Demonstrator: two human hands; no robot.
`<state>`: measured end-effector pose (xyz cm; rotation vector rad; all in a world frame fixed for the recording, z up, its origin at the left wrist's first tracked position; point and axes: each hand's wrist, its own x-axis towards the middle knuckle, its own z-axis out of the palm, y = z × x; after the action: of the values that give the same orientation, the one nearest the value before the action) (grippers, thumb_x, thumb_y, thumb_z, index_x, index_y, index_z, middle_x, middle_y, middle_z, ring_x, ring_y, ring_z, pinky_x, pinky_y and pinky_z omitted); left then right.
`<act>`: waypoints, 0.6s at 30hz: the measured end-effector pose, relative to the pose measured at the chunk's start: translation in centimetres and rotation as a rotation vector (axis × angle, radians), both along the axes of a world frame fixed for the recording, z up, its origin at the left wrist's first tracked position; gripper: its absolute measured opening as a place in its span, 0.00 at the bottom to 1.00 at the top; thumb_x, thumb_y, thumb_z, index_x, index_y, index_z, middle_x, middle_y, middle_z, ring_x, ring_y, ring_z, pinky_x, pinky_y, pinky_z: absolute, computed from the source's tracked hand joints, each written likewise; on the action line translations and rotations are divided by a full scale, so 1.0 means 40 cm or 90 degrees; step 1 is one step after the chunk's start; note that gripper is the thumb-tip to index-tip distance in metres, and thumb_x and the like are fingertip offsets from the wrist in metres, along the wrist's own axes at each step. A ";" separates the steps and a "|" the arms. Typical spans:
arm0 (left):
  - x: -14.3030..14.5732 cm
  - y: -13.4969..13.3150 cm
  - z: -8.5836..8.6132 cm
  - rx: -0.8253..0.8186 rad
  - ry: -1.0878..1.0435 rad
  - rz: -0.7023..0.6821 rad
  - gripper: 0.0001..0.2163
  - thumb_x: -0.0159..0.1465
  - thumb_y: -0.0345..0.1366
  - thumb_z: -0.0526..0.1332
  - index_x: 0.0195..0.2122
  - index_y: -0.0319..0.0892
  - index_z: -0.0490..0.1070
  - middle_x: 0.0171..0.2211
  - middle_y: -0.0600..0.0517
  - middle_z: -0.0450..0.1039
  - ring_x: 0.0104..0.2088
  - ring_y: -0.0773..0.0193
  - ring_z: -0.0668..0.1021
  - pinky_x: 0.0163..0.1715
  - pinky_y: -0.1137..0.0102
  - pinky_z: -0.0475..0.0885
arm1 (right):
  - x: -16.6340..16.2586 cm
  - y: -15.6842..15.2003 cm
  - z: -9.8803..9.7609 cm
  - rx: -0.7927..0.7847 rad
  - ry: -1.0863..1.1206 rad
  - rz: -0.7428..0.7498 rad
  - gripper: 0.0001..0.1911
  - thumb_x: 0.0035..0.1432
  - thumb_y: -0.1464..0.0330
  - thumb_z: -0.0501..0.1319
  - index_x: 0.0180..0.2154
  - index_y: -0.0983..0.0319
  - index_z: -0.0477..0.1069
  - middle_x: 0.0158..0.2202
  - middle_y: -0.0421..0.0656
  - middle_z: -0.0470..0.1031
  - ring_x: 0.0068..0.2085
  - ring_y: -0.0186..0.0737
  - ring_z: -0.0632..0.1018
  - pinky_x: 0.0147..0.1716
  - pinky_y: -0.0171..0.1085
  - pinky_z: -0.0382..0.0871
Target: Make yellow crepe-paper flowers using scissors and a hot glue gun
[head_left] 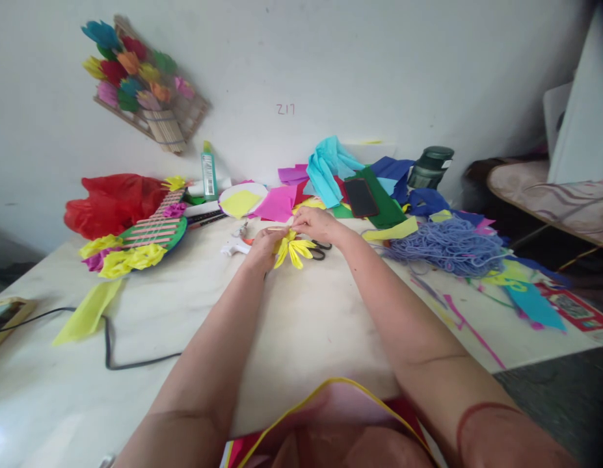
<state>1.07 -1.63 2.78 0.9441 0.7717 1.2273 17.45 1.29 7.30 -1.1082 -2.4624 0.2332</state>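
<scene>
My left hand (266, 246) is closed on the base of a yellow crepe-paper flower (295, 251), whose petals hang toward me. At the top of the flower, my right hand (317, 223) pinches with its fingertips, close against the left. A thin pale strip seems to run between the fingers, too small to make out. Just beside the petals, black scissor handles (321, 251) show, partly hidden by the flower. Left of my left hand lies a white tool (235, 248) that looks like a glue gun, partly covered by the hand.
At left lies a flower-trimmed green craft (177, 237) with pink sticks, near a red bag (116, 205) and a black cable (108, 341). Behind stand a glue bottle (209, 174), coloured papers and a phone (361, 197). Purple yarn (447, 247) and a dark jar (432, 168) are right.
</scene>
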 end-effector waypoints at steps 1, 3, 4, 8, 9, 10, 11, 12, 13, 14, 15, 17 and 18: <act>0.000 0.000 0.000 -0.002 0.003 0.002 0.08 0.45 0.34 0.70 0.24 0.38 0.73 0.25 0.48 0.77 0.38 0.51 0.82 0.37 0.62 0.77 | -0.001 -0.003 0.002 0.013 -0.014 -0.007 0.11 0.61 0.70 0.59 0.33 0.64 0.80 0.41 0.47 0.78 0.41 0.37 0.75 0.40 0.33 0.63; 0.000 0.003 -0.002 -0.002 0.006 0.007 0.09 0.46 0.36 0.70 0.24 0.38 0.73 0.25 0.48 0.77 0.37 0.51 0.82 0.37 0.63 0.76 | -0.003 -0.013 0.007 0.037 -0.034 -0.022 0.11 0.62 0.70 0.59 0.36 0.64 0.80 0.45 0.48 0.77 0.43 0.38 0.75 0.41 0.34 0.63; 0.000 0.005 -0.004 -0.004 0.008 0.009 0.09 0.46 0.36 0.70 0.24 0.38 0.73 0.25 0.48 0.77 0.37 0.52 0.82 0.37 0.63 0.76 | -0.004 -0.019 0.010 0.045 -0.039 -0.029 0.11 0.63 0.70 0.59 0.36 0.63 0.80 0.46 0.48 0.77 0.44 0.39 0.75 0.41 0.35 0.63; -0.002 0.013 -0.013 -0.003 0.012 0.020 0.09 0.48 0.38 0.69 0.23 0.40 0.72 0.24 0.49 0.77 0.34 0.53 0.81 0.33 0.65 0.75 | -0.009 -0.039 0.023 0.057 -0.050 -0.048 0.11 0.63 0.70 0.58 0.36 0.62 0.80 0.48 0.46 0.77 0.44 0.39 0.75 0.39 0.35 0.62; -0.002 0.015 -0.014 -0.003 0.012 0.023 0.09 0.48 0.38 0.69 0.23 0.40 0.72 0.23 0.49 0.76 0.33 0.54 0.81 0.31 0.65 0.75 | -0.010 -0.042 0.025 0.057 -0.049 -0.052 0.11 0.63 0.70 0.58 0.36 0.62 0.80 0.48 0.46 0.77 0.44 0.39 0.76 0.39 0.35 0.62; -0.002 0.016 -0.015 -0.006 0.012 0.027 0.09 0.47 0.37 0.70 0.23 0.40 0.72 0.23 0.49 0.76 0.32 0.55 0.81 0.30 0.66 0.74 | -0.011 -0.044 0.026 0.057 -0.046 -0.054 0.11 0.63 0.70 0.58 0.36 0.62 0.80 0.48 0.46 0.77 0.44 0.39 0.76 0.38 0.35 0.62; -0.002 0.017 -0.015 -0.011 0.012 0.028 0.09 0.47 0.37 0.70 0.23 0.40 0.72 0.22 0.49 0.75 0.31 0.55 0.80 0.29 0.67 0.73 | -0.012 -0.045 0.027 0.057 -0.041 -0.057 0.10 0.63 0.70 0.59 0.36 0.62 0.80 0.48 0.45 0.77 0.43 0.39 0.76 0.38 0.35 0.62; -0.002 0.019 -0.016 -0.019 0.013 0.029 0.09 0.46 0.37 0.70 0.22 0.40 0.71 0.21 0.50 0.74 0.30 0.56 0.80 0.28 0.67 0.73 | -0.012 -0.045 0.027 0.057 -0.035 -0.059 0.10 0.62 0.70 0.59 0.36 0.62 0.80 0.48 0.45 0.77 0.43 0.39 0.76 0.37 0.35 0.62; -0.002 0.020 -0.017 -0.027 0.015 0.030 0.09 0.46 0.37 0.70 0.22 0.40 0.71 0.21 0.50 0.74 0.30 0.56 0.80 0.27 0.67 0.72 | -0.011 -0.044 0.026 0.057 -0.028 -0.059 0.10 0.62 0.70 0.59 0.36 0.61 0.80 0.47 0.45 0.77 0.43 0.39 0.76 0.37 0.35 0.62; -0.002 0.022 -0.018 -0.033 0.019 0.031 0.09 0.46 0.37 0.70 0.23 0.40 0.71 0.21 0.50 0.74 0.30 0.56 0.80 0.27 0.68 0.72 | -0.011 -0.043 0.025 0.057 -0.021 -0.058 0.10 0.61 0.70 0.59 0.35 0.61 0.80 0.47 0.44 0.77 0.43 0.39 0.76 0.37 0.35 0.62; -0.002 0.023 -0.019 -0.037 0.023 0.033 0.09 0.47 0.37 0.69 0.23 0.40 0.70 0.20 0.50 0.73 0.30 0.56 0.80 0.26 0.68 0.71 | -0.010 -0.042 0.025 0.056 -0.015 -0.057 0.09 0.61 0.70 0.60 0.35 0.61 0.80 0.47 0.44 0.77 0.43 0.39 0.76 0.37 0.35 0.62; -0.003 0.027 -0.022 -0.041 0.030 0.040 0.09 0.48 0.38 0.69 0.23 0.40 0.70 0.20 0.51 0.72 0.30 0.56 0.80 0.26 0.68 0.71 | -0.009 -0.040 0.024 0.050 -0.006 -0.054 0.09 0.60 0.70 0.60 0.35 0.61 0.80 0.47 0.44 0.77 0.43 0.39 0.75 0.38 0.35 0.62; -0.003 0.029 -0.023 -0.041 0.032 0.045 0.09 0.48 0.38 0.69 0.23 0.41 0.70 0.19 0.51 0.72 0.29 0.56 0.80 0.25 0.68 0.70 | -0.009 -0.039 0.024 0.047 -0.004 -0.054 0.09 0.59 0.71 0.60 0.35 0.61 0.80 0.47 0.44 0.77 0.43 0.39 0.75 0.38 0.35 0.63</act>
<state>0.94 -0.47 1.85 0.9046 0.8847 1.2366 17.10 -0.27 8.24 -1.1805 -2.4020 0.1136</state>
